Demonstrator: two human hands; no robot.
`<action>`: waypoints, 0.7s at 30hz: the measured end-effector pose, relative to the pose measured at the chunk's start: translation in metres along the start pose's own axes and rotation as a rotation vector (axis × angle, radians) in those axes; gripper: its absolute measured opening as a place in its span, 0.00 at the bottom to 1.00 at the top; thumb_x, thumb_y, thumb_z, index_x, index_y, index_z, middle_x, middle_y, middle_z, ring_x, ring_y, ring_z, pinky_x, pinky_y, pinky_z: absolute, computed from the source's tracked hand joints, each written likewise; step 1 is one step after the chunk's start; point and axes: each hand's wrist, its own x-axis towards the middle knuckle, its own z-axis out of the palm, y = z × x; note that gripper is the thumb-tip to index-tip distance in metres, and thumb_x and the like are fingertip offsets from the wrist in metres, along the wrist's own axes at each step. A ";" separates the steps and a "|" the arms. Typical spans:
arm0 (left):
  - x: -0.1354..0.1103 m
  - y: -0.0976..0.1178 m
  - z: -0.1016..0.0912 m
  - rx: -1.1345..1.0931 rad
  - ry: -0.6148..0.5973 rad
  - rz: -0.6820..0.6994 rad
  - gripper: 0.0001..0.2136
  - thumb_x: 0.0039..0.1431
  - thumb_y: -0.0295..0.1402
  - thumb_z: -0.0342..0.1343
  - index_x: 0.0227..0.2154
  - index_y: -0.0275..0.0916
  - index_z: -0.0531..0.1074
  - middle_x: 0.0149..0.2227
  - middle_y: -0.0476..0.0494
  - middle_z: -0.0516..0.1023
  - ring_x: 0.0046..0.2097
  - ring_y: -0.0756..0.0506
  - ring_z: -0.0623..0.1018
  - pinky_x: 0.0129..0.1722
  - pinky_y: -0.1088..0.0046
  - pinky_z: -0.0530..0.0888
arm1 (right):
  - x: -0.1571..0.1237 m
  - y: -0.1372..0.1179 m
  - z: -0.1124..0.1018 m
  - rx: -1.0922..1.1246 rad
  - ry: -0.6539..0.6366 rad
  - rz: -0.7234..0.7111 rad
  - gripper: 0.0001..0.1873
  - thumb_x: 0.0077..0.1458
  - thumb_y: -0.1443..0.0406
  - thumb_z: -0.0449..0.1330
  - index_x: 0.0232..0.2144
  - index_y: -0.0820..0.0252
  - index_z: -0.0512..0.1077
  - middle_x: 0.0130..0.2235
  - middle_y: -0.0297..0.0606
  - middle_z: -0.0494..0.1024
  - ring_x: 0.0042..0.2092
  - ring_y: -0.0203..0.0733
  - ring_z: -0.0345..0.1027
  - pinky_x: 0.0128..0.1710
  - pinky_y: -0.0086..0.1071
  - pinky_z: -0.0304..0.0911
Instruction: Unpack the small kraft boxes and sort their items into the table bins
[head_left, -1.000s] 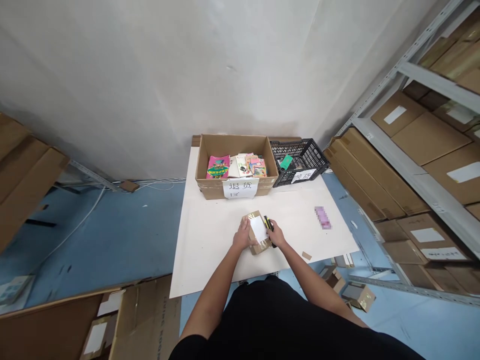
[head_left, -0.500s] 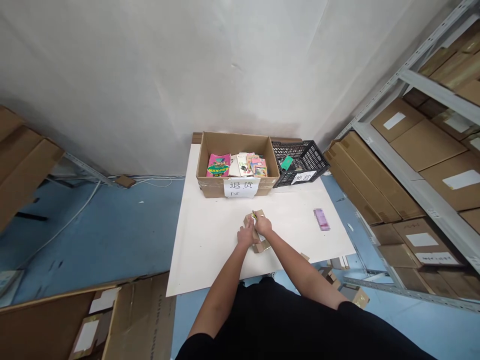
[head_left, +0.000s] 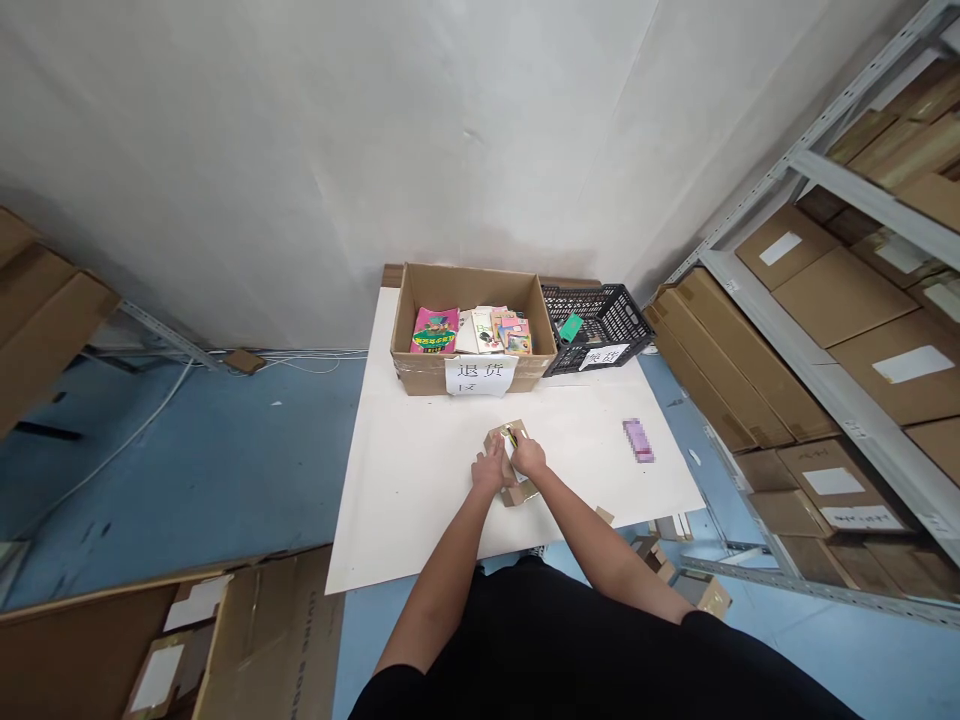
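A small brown cardboard parcel [head_left: 510,436] with a white label lies on the white table [head_left: 420,470]. My left hand [head_left: 489,468] rests flat against the parcel's left side, fingers together. My right hand [head_left: 530,457] is closed round a yellow-and-black box cutter [head_left: 511,437], whose tip sits on top of the parcel near its far edge.
At the table's far edge stand an open carton of colourful books [head_left: 472,330] with a paper sign and a black plastic crate [head_left: 596,322]. A small purple item [head_left: 637,440] lies to the right. Metal shelving with cartons [head_left: 825,330] fills the right side; flattened cardboard [head_left: 187,640] lies on the floor at left.
My right hand has moved from the parcel's right side onto its top, bringing the cutter over the label. My left hand has stayed on the parcel's left side.
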 end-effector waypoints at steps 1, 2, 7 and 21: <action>-0.001 0.000 -0.001 -0.001 -0.003 -0.001 0.62 0.45 0.51 0.71 0.76 0.58 0.35 0.79 0.52 0.28 0.63 0.31 0.69 0.54 0.57 0.74 | -0.001 0.002 0.000 -0.010 -0.005 -0.003 0.33 0.63 0.67 0.58 0.68 0.51 0.61 0.51 0.45 0.82 0.52 0.50 0.78 0.44 0.33 0.65; -0.001 0.001 -0.002 -0.002 -0.006 -0.002 0.62 0.45 0.51 0.71 0.76 0.58 0.35 0.79 0.53 0.28 0.63 0.31 0.69 0.54 0.57 0.74 | -0.002 0.003 -0.001 -0.022 -0.009 -0.010 0.33 0.62 0.68 0.58 0.68 0.51 0.62 0.51 0.45 0.82 0.52 0.51 0.78 0.43 0.33 0.65; -0.002 0.001 -0.005 -0.003 -0.015 -0.013 0.63 0.44 0.52 0.71 0.76 0.59 0.33 0.79 0.54 0.27 0.63 0.30 0.68 0.55 0.56 0.73 | -0.005 0.004 -0.014 -0.095 -0.069 -0.056 0.33 0.58 0.69 0.63 0.65 0.51 0.66 0.51 0.46 0.82 0.51 0.51 0.78 0.40 0.32 0.65; -0.001 0.002 -0.003 0.010 0.018 -0.023 0.62 0.45 0.55 0.70 0.76 0.57 0.36 0.79 0.52 0.30 0.66 0.27 0.65 0.56 0.54 0.72 | -0.135 0.086 0.026 -0.175 -0.253 -0.011 0.33 0.53 0.72 0.62 0.61 0.52 0.70 0.49 0.50 0.82 0.52 0.56 0.78 0.45 0.38 0.67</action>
